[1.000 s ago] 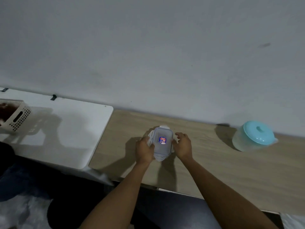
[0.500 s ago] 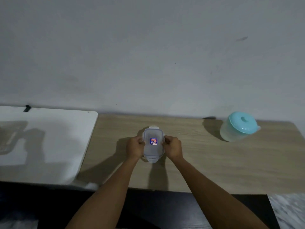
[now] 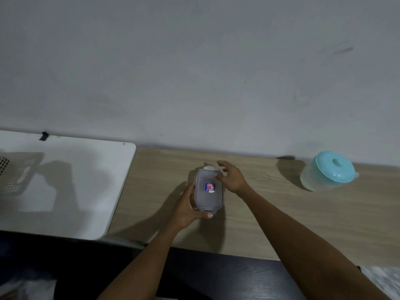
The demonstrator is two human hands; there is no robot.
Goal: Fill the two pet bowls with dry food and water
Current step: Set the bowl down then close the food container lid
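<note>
Wood-grain tabletop (image 3: 270,213): the largest item, running along the wall; everything you are working with stands on it.

White table (image 3: 75,191): butts against the tabletop's left edge, in shadow.

Translucent jug (image 3: 313,180), teal lid (image 3: 334,167) seated: well apart to your right, upright, near the wall. Likely the water source. Its fill level cannot be read.

Clip-lock container (image 3: 208,195): centre of the tabletop, lid on. Its contents are hidden under the lid, and it is presumably the dry food. Neither pet bowl is in view.

Left hand (image 3: 186,208): fingers curled round the container's near-left side, thumb across the near clip (image 3: 208,211), clamped on.

Right hand (image 3: 232,179): fingers apart and loosely bent over the lid's far-right corner, close to the far clip (image 3: 209,167), gripping nothing.

Sticker (image 3: 210,187): blue and red, middle of the lid.

Hazards, as a judgement:
- A stiff clip that gives suddenly jerks the container, and if your left grip is slack it slides or tips and scatters kibble.
- Lifting the lid with one clip fastened makes it spring.
- With the bowls out of sight, you carry an open container to them, so a knock on the way spills it.
</note>
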